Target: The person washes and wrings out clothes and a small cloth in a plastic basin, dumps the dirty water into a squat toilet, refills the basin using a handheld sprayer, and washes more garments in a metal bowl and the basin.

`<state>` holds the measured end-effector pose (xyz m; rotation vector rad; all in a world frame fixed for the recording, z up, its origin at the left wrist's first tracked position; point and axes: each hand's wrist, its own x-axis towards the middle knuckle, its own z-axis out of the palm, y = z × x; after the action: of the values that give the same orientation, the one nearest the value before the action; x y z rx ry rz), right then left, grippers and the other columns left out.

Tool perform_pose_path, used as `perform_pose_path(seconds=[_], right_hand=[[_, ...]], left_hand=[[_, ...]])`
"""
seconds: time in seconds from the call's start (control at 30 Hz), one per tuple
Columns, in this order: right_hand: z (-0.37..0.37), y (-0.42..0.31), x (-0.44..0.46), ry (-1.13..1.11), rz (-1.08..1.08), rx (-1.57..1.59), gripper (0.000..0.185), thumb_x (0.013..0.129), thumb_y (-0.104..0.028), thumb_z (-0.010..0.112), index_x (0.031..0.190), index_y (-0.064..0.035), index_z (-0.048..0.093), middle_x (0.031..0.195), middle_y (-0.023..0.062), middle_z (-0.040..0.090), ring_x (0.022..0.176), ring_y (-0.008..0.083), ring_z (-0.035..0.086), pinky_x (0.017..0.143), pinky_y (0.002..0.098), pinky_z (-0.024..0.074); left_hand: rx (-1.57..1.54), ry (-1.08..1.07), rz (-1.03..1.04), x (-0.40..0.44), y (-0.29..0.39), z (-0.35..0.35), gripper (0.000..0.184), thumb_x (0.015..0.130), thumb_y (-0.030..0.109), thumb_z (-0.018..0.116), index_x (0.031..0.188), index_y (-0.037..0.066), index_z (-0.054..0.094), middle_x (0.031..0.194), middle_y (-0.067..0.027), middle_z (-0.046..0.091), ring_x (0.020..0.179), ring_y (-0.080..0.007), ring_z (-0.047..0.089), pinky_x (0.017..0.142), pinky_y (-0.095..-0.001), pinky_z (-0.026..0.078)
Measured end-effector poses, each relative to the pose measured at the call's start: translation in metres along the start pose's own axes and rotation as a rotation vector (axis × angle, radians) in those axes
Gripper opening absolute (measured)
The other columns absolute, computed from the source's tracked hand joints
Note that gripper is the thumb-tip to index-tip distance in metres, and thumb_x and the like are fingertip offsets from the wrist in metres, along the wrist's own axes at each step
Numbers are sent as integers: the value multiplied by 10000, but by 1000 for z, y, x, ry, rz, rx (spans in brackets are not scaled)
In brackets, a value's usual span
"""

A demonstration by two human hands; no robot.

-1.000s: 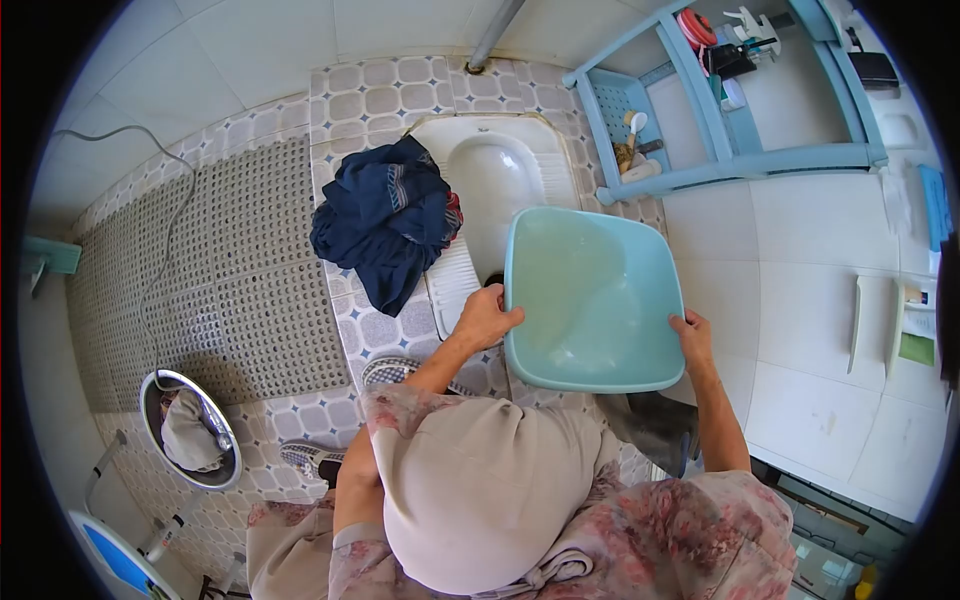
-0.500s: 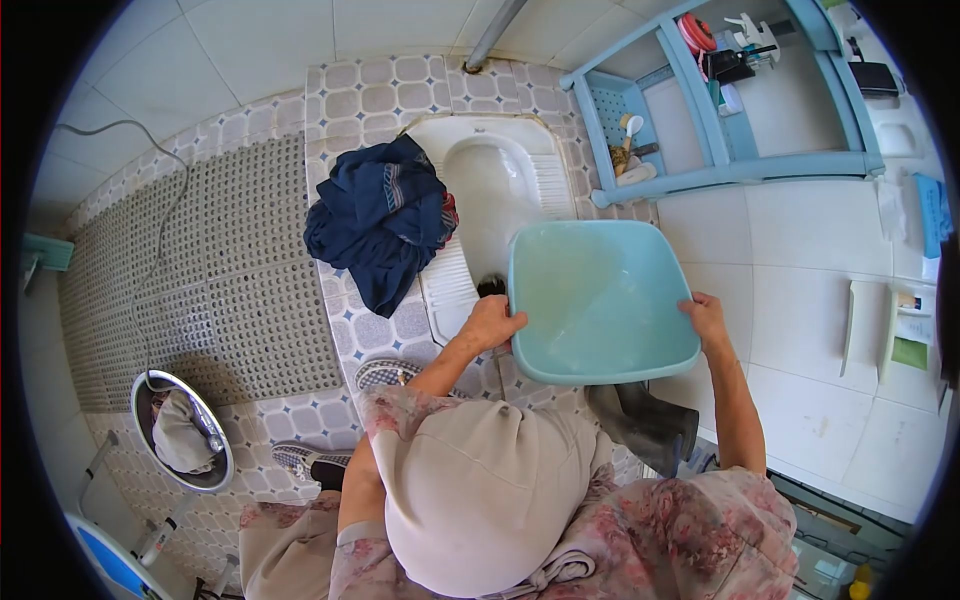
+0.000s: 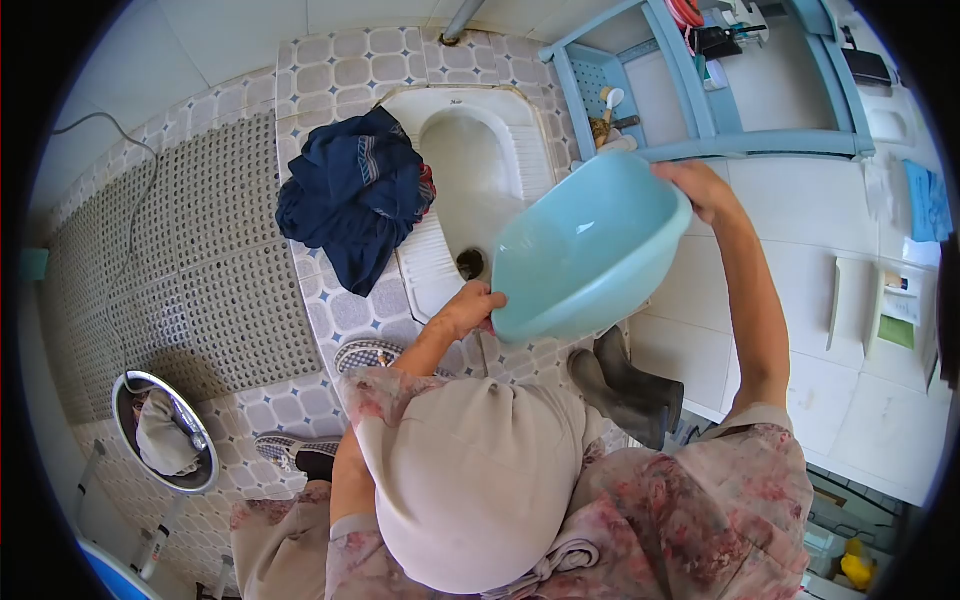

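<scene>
A light-blue plastic basin (image 3: 590,250) is tilted in front of me, beside and partly over the white squat toilet (image 3: 525,150). My left hand (image 3: 470,308) grips its near left rim, thumb over the edge. At the far right corner my right hand (image 3: 697,188) grips the raised rim. The basin's inside looks pale and wet, though I cannot tell whether water remains in it. A heap of dark blue cloth (image 3: 350,200) lies on the tiles and the left edge of the toilet, touched by neither hand.
A blue shelf rack (image 3: 750,145) stands at the upper right. Dark rubber boots (image 3: 630,385) are below the basin. A metal bowl (image 3: 207,450) with cloth sits at lower left, near a perforated mat (image 3: 200,240). A grey pipe (image 3: 462,20) rises at the back wall.
The basin has gone from nearly level to steeply tilted. My right hand has raised its side and moved up and away, while my left hand has shifted slightly left on the rim.
</scene>
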<state>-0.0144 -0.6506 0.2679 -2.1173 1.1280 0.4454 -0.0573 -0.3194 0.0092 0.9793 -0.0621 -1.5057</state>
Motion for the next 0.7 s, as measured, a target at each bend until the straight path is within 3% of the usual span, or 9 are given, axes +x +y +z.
perform_pose_path(seconds=[0.03,0.13,0.23,0.27,0.37,0.47,0.6,0.7], right_hand=[[4,-22,-2,-17,-23,-6,407,844,-315,689,935,81,674,795,110,667,640,151,614,560,282,502],[16,-79,-5,-88,-72,-143,442,835,-426,688,820,15,664,646,22,588,483,69,479,398,225,362],[37,-107,8,-60,-134,-179,460,824,-491,679,723,-46,624,561,-38,490,411,35,342,339,215,217],[44,-118,5,-74,-165,-183,468,824,-500,672,684,-58,608,552,-39,481,402,37,333,342,218,227],[56,-138,-2,-52,-167,-295,488,821,-515,660,666,-55,605,531,-42,462,390,35,319,341,209,227],[59,-143,-9,18,-137,-370,500,816,-524,654,664,-50,609,522,-38,458,382,35,320,344,205,225],[43,-120,-8,-36,-167,-246,473,824,-492,657,683,-42,621,534,-32,476,388,40,345,347,211,228],[33,-108,-23,-37,-145,-204,449,836,-465,656,733,-29,634,571,-22,511,424,39,387,368,208,263]], left_hand=[[-43,-27,-11,0,1,1,326,874,192,603,1079,-60,634,916,-100,679,747,-166,660,613,-276,545],[-98,-60,-40,-14,15,6,316,891,199,611,1083,-51,634,892,-75,675,719,-125,646,589,-234,519],[-191,-60,-44,-8,5,4,272,907,183,608,1062,-38,640,854,-38,667,665,-84,613,530,-213,474],[-234,-58,-38,-1,-3,2,255,911,176,606,1053,-34,643,839,-25,663,644,-71,600,506,-209,457],[-287,-118,-2,4,-14,0,250,895,157,612,989,-75,633,754,-80,635,562,-143,580,509,-279,484],[-255,-129,-2,3,-14,-2,252,893,162,618,971,-76,638,729,-82,625,558,-144,567,516,-279,479],[-172,-136,-32,0,-14,-4,294,909,193,617,1074,-50,641,866,-48,661,667,-98,602,554,-234,484],[-141,-116,-20,-3,-11,2,299,902,195,613,1067,-53,643,891,-74,663,698,-137,618,593,-262,510]])
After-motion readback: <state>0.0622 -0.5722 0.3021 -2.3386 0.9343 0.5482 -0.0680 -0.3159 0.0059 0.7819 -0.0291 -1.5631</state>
